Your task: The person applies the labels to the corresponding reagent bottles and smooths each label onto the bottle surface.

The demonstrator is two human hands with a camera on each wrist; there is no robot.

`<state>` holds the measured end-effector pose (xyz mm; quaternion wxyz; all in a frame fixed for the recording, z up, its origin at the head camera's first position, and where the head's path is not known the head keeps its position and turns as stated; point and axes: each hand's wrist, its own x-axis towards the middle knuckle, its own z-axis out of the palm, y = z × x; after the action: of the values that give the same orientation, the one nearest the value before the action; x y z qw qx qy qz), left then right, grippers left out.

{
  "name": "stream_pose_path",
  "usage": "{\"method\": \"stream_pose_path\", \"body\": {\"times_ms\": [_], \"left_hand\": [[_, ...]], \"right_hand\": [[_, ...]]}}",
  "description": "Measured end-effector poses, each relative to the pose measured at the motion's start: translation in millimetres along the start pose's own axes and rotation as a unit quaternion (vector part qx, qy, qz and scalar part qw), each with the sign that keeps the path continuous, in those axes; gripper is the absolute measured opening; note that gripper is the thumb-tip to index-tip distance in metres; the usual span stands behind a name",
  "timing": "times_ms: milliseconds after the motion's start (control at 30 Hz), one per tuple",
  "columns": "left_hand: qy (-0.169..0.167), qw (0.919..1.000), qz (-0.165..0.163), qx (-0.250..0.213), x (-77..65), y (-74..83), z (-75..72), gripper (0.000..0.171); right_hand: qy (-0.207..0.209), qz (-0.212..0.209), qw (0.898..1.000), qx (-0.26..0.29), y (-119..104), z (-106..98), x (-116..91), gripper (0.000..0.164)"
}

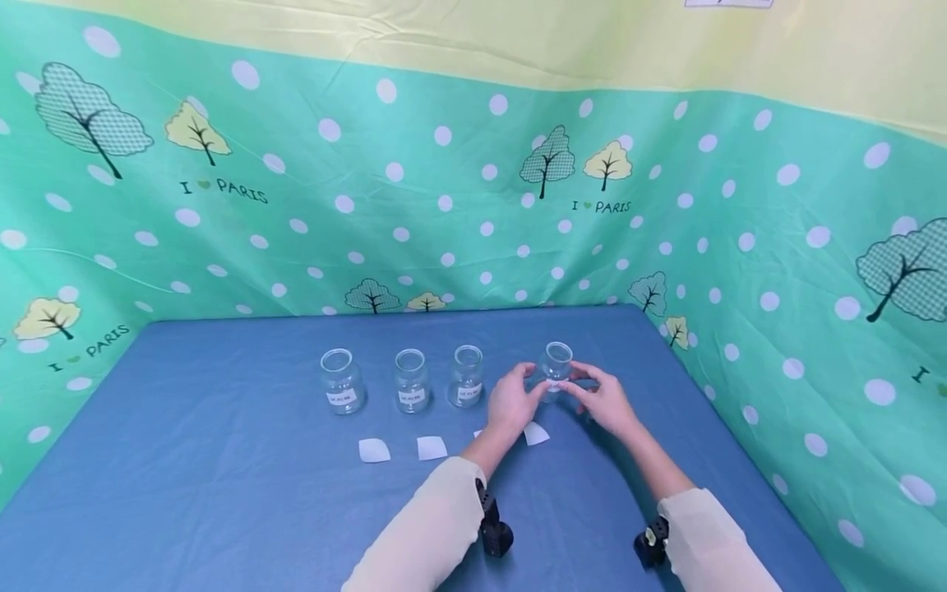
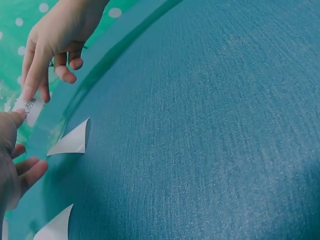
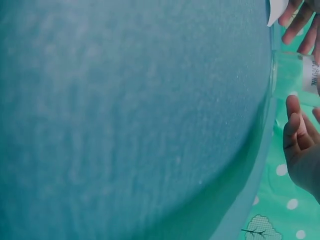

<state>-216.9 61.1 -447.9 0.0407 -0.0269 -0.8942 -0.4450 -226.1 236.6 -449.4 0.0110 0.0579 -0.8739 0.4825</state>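
In the head view, a clear glass jar point(image 1: 556, 357) stands at the right of the row with a white label point(image 1: 553, 385) on its front. My left hand point(image 1: 512, 401) holds it from the left, thumb on the label. From the right, my right hand point(image 1: 602, 403) holds the same jar, its thumb also pressing the label. Writing shows on the label point(image 2: 31, 109) in the left wrist view, between the two thumb tips. The right wrist view catches the jar point(image 3: 290, 75) at its edge, with loosely bent fingers point(image 3: 294, 122) of the right hand beside it.
Three more labelled glass jars, the left point(image 1: 343, 382), middle point(image 1: 412, 382) and right one point(image 1: 466, 378), stand upright to the left. Several white paper pieces lie in front, one point(image 1: 373, 450) at the left and one point(image 1: 536, 433) near my left wrist. Polka-dot cloth point(image 1: 444, 164) hangs behind the blue table point(image 1: 244, 460).
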Motion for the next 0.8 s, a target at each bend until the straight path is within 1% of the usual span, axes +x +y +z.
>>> {"method": "stream_pose_path", "body": {"times_ms": [167, 333, 467, 600, 700, 800], "left_hand": [[0.005, 1.0000, 0.003, 0.004, 0.7, -0.9, 0.5, 0.043], [0.006, 1.0000, 0.000, 0.000, 0.9, -2.7, 2.3, 0.043], [0.013, 0.9999, -0.001, -0.004, 1.8, -4.0, 4.0, 0.042], [0.017, 0.9998, 0.001, -0.007, 1.9, -4.8, 5.1, 0.042], [0.009, 0.9999, -0.006, -0.007, 1.7, -6.4, 6.4, 0.045], [0.003, 0.9999, -0.012, -0.003, 2.1, -8.2, 8.9, 0.046]], "right_hand": [[-0.016, -0.003, 1.000, 0.019, 2.2, -3.8, 0.5, 0.051], [-0.016, 0.006, 1.000, 0.022, 3.9, -5.0, -0.1, 0.050], [-0.015, 0.013, 0.999, 0.046, 6.5, -5.0, -0.6, 0.049], [-0.023, 0.034, 0.998, 0.050, 8.5, -3.5, -0.7, 0.055], [-0.034, 0.044, 0.998, 0.030, 7.4, 0.0, -0.5, 0.064], [-0.037, 0.043, 0.998, 0.012, 5.2, 3.7, -0.2, 0.070]]}}
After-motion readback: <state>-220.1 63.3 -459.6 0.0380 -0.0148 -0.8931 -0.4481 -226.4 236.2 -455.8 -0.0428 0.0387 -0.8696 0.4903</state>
